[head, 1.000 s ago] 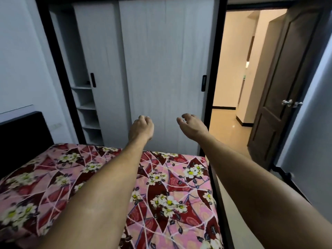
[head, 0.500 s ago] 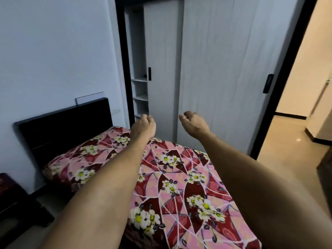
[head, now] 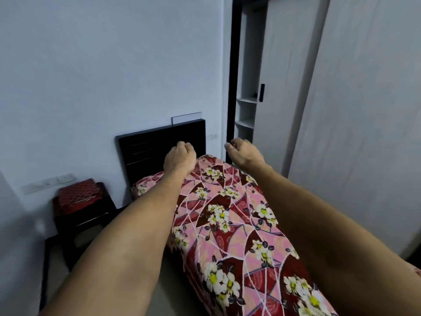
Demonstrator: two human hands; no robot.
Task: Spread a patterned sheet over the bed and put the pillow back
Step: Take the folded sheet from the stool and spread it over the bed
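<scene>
Patterned sheet is seen spread along the bed, up to the black headboard. A raised bulge under the same floral cloth lies just in front of the headboard, at its left end; this may be the pillow, covered, but it cannot be confirmed.

Left hand is held in the air in front of the headboard, fingers curled into a loose fist, nothing gripped. Right hand is held to the right of the headboard, fingers likewise curled in, nothing gripped. Neither hand is touching the sheet.

Step judged in hand: a check of the spread, the task being near its end. To be done well, the sheet edges nearest the headboard should be pulled flat, and the bulge there felt and squared against the headboard.

A folded red cloth on a dark stool is noted left of the headboard, well apart from the bed.

Not visible: the foot of the bed, cut off at the frame bottom; the far side of the bed beside the wardrobe, hidden behind the right forearm; the fingertips of both hands, tucked away from view.
</scene>
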